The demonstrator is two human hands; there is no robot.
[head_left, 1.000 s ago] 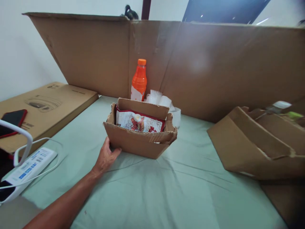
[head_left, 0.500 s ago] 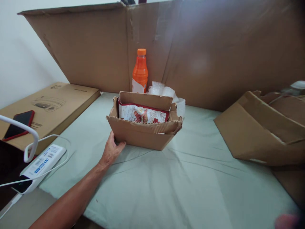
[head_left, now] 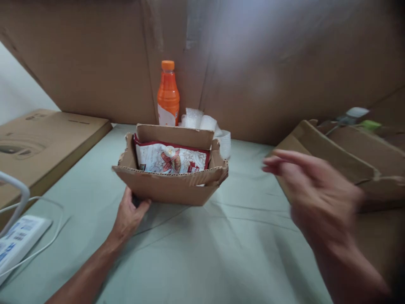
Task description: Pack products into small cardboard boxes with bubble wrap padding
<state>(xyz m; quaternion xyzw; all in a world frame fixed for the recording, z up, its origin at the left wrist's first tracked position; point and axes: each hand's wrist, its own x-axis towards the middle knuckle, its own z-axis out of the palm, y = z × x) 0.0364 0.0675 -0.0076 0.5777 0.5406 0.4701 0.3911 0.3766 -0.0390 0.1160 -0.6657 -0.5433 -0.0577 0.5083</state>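
Note:
My left hand [head_left: 129, 215] grips the lower left corner of a small open cardboard box [head_left: 171, 192], thumb along its front and fingers round the side. The box rests on the pale green cloth. A white and dark-red printed packet [head_left: 172, 158] stands inside, its lower part hidden by the front wall. To the right, my right hand [head_left: 316, 194] is in the air between this box and a larger cardboard box [head_left: 341, 156]. Motion smears its fingers, which look bent close together; I see nothing clearly in them.
An orange bottle [head_left: 168, 95] and rolled bubble wrap [head_left: 202, 120] stand behind the small box. A tall cardboard panel [head_left: 95, 59] rises at the back. A flat carton [head_left: 63, 143], white power strip [head_left: 20, 240] and cable lie left. A white-capped clear item [head_left: 356, 113] shows over the larger box.
My right hand has come up from the lower right corner towards the middle. My left hand stays on the small box. The view has shifted rightward.

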